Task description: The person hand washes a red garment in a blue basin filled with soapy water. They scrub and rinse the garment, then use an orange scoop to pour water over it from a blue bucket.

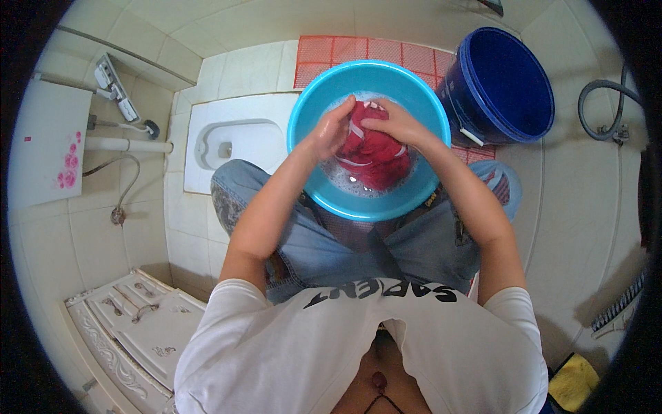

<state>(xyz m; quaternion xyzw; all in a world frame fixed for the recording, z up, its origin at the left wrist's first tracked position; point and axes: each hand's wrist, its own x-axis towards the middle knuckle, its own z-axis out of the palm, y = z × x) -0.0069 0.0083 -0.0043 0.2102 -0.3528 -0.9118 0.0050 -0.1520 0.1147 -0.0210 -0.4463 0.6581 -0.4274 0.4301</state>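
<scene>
A wet red cloth (380,160) with white trim is bunched up in a light-blue plastic basin (368,208). Its lower part lies in soapy water (336,178) with bubbles on top. My left hand (333,128) is at the cloth's upper left side, the thumb pointing up along its edge; the fingers are partly hidden behind the fabric. From the upper right my right hand (395,123) grips the same cloth, with some of it bunched between thumb and fingers. The basin stands in front of me between my knees.
Right of the basin is a dark-blue bucket (509,85) with a white handle grip. A red mesh mat (351,50) lies behind the basin. On the left are a squat toilet (238,135), a cistern (49,145) and a white carved cabinet (139,331). A grey hose (587,111) hangs at right.
</scene>
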